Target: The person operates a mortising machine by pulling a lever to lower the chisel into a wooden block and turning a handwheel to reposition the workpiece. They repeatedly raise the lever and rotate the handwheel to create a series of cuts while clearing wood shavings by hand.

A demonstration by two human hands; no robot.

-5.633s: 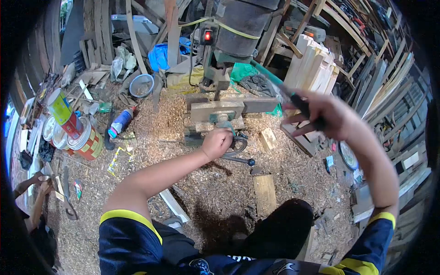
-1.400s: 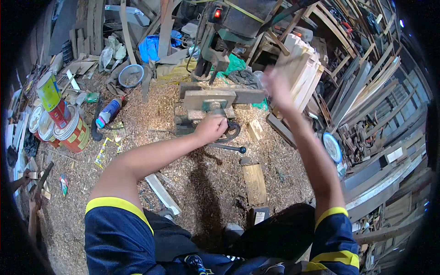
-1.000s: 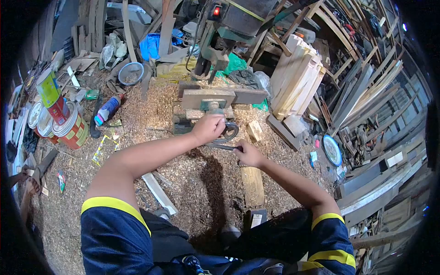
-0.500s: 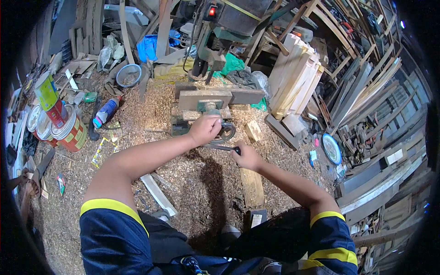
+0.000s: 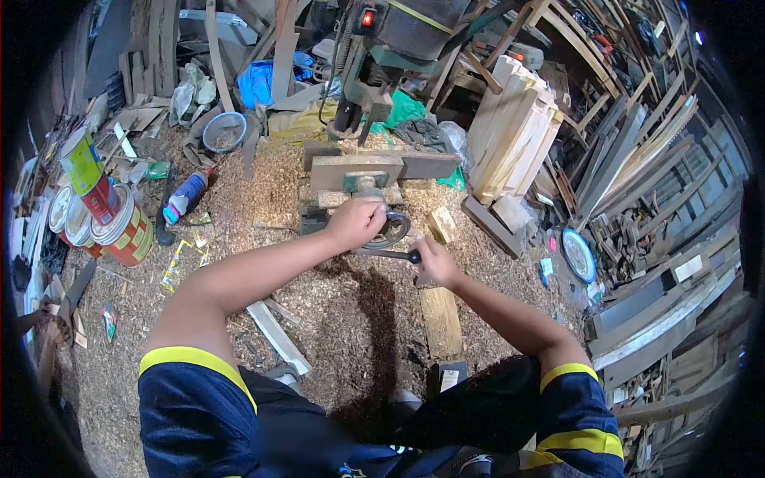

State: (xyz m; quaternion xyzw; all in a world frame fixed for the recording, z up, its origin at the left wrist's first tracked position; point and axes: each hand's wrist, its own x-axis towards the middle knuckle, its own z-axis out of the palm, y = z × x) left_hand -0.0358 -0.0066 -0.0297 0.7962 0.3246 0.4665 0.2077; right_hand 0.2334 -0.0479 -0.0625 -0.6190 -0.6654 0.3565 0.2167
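My left hand [image 5: 358, 222] is closed at the machine's clamp, beside a round handwheel [image 5: 392, 230]; what its fingers hold I cannot make out. My right hand [image 5: 435, 261] is beside the black knob [image 5: 414, 256] of a metal lever, its fingers partly curled; whether it grips the knob I cannot tell. Beyond my hands, a dark wooden board [image 5: 356, 172] stands on edge in the clamp. Above it is the green drilling machine [image 5: 373, 97]. A small wood block [image 5: 441, 225] lies right of the handwheel.
Shavings cover the floor [image 5: 335, 319]. Paint buckets [image 5: 122, 227] and a bottle [image 5: 188, 196] are at the left, with a stack of pale wood pieces [image 5: 514, 131] at the right. Another person's hand [image 5: 56, 328] shows at the far left edge.
My right hand has shifted slightly right, and its fingers have loosened around the black knob. My left hand has hardly moved.
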